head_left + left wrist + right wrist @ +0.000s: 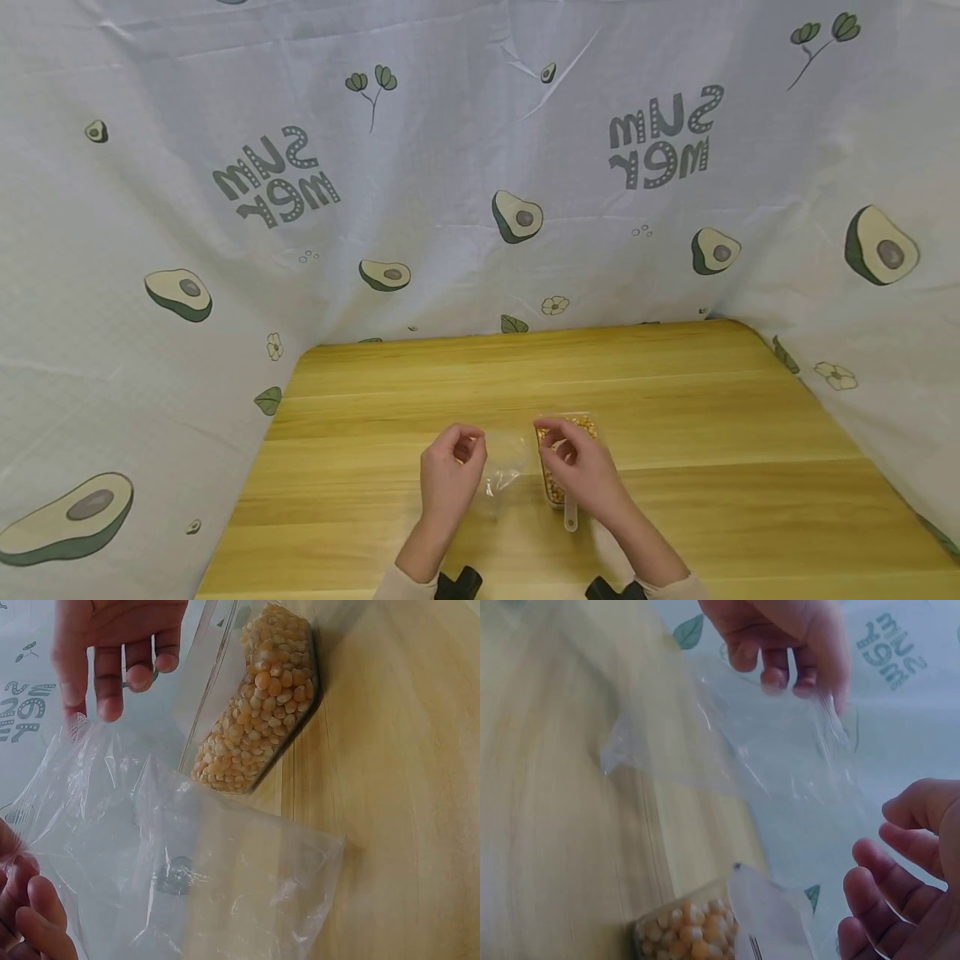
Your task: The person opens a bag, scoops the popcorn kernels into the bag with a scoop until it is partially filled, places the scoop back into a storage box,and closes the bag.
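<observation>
A clear plastic bag (504,477) stretches between my two hands above the table, its lower part hanging down. My left hand (448,475) pinches one side of the bag's edge, thumb against fingertips. Opposite it, my right hand (588,473) pinches the other side between thumb and index finger, with the remaining fingers loosely bent in the left wrist view. Below the right hand stands a clear rectangular container (212,682) of yellow corn kernels (274,694), partly covered by that hand in the head view. A white handle (571,512) sticks out at its near end; its other end is hidden.
The wooden table (360,408) has light yellow grain. White cloth (450,167) with avocado prints hangs around its back and sides. Black wrist straps or mounts (459,583) sit at the sleeves.
</observation>
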Demonstrator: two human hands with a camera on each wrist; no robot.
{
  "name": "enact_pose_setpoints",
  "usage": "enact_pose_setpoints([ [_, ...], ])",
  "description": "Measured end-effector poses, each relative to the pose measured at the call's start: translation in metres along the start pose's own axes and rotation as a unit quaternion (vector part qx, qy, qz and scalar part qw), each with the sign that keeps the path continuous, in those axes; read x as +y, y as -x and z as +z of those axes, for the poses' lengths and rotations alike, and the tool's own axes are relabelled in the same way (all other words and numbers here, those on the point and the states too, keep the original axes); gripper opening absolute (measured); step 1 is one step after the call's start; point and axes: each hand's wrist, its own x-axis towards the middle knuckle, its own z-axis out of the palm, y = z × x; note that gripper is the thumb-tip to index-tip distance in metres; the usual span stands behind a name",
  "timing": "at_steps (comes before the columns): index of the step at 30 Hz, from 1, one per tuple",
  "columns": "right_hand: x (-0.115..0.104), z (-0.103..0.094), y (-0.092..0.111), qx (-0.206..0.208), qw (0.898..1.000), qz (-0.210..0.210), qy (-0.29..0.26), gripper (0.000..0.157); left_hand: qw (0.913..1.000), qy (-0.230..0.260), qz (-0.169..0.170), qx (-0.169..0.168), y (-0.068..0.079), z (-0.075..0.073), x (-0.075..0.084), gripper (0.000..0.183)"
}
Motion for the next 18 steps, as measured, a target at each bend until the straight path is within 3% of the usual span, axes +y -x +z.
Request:
enact_pose_setpoints([
  [5,0.006,-0.012,0.001,0.017,0.999,0.032,0.007,0.031,1.0,-0.003,-0.001,-0.001,-0.001,0.0,0.0,0.009],
  [14,0.025,-0.031,0.008,0.071,0.996,0.026,0.05,0.027,1.0,-0.004,-0.008,-0.005,0.001,0.002,-0.002,0.011],
  [18,0.035,-0.039,0.013,0.078,0.994,0.049,0.059,0.027,0.9999,-0.007,-0.007,-0.003,0.001,0.001,-0.002,0.013],
])
